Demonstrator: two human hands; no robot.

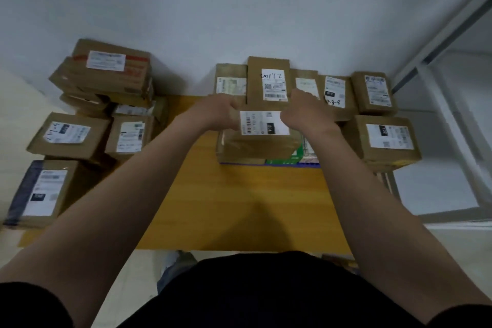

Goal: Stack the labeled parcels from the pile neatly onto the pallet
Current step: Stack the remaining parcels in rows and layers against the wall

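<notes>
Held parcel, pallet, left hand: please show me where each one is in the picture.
held parcel [262,124]: head view, on its white label.
pallet [239,208]: head view, on its bare yellow top.
left hand [217,112]: head view, on the back of the hand.

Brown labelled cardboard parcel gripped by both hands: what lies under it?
Under the parcel lies a tape-wrapped brown cardboard box, a green-printed package at its right. The box's top is covered.

I see the middle parcel [259,141] brown w/ a white label [263,122], black barcode. Pallet [239,200] is yellow-orange (faint wood grain). Top-left box [111,74] has red tape [136,58] stripes. Green pack [290,158] beneath. Wall [239,8] pale grey, sleeves [26,306] black, left mailer [22,194] blue-grey.
</notes>
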